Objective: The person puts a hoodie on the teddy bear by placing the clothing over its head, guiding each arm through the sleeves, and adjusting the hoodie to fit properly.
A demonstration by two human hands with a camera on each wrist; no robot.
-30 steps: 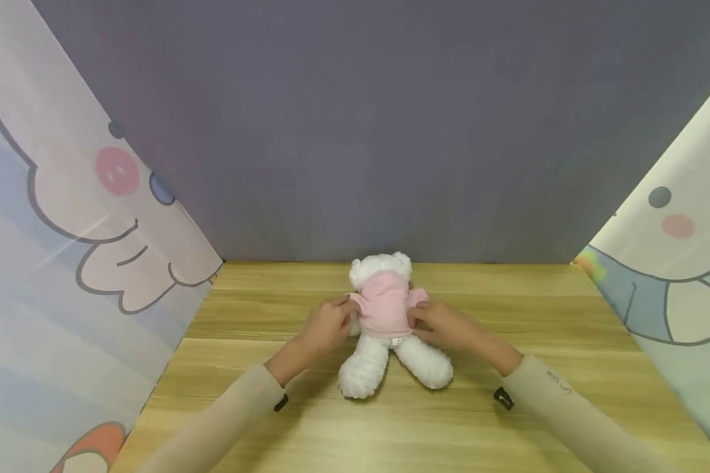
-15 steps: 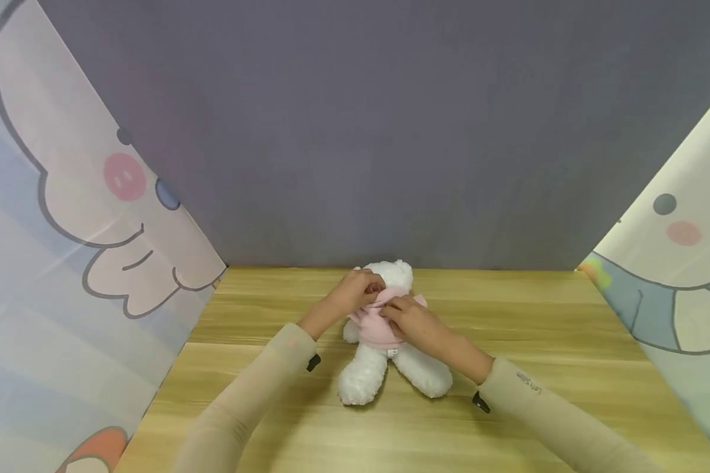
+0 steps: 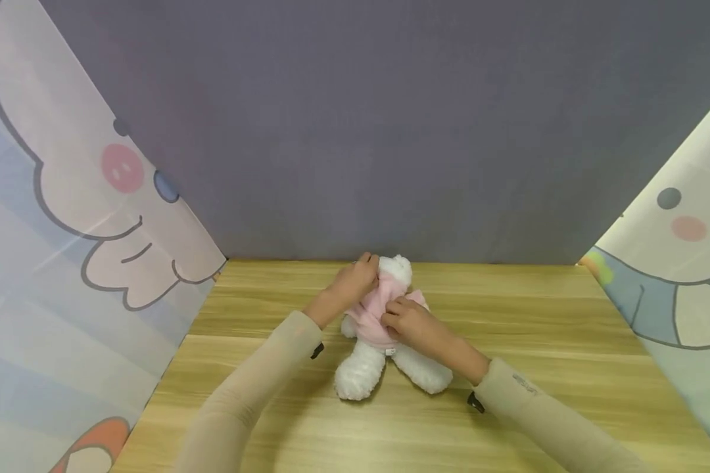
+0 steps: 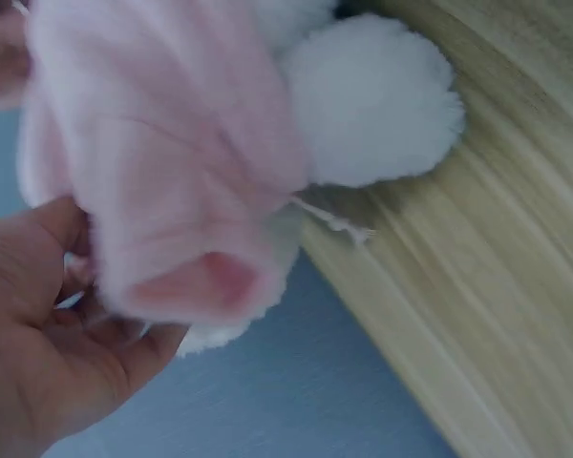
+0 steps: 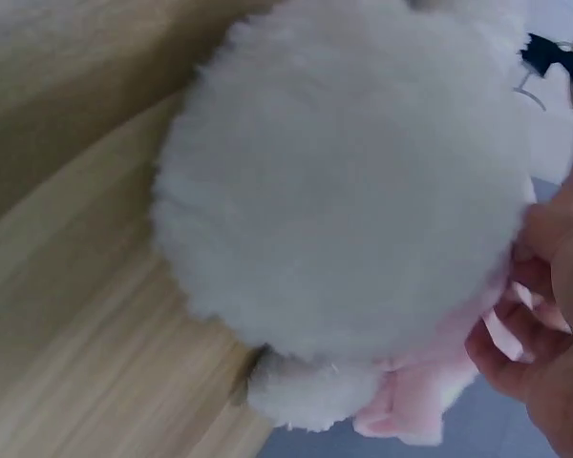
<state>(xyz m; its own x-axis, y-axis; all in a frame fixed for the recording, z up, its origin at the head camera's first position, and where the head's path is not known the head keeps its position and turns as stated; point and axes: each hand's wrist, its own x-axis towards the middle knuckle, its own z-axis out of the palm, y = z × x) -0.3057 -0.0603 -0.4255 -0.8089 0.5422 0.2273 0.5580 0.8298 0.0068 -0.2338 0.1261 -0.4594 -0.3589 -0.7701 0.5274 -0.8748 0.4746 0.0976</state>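
A white plush bear (image 3: 359, 373) lies on the table, legs spread toward the near side, with a small white tag at its bottom. It wears a pink shirt (image 3: 374, 314), bunched and pulled toward the head. My left hand (image 3: 354, 284) grips the shirt beside the bear's head and covers part of it; in the left wrist view its thumb and fingers close around the cloth beside an open sleeve (image 4: 205, 286). Lower on the right side of the body, my right hand (image 3: 419, 328) pinches the shirt; a fluffy white leg (image 5: 334, 181) fills much of the right wrist view.
The wooden table (image 3: 538, 328) ends at a grey upright panel (image 3: 355, 131) just behind the bear's head. Cloths printed with cartoon figures hang at the left (image 3: 65, 263) and right (image 3: 686, 276). A dark clip-like piece (image 3: 476, 402) sits under the right cuff.
Both hands have shifted from the shirt's sides toward its upper middle. My left hand has climbed beside the head, and the shirt has become creased and pulled up.
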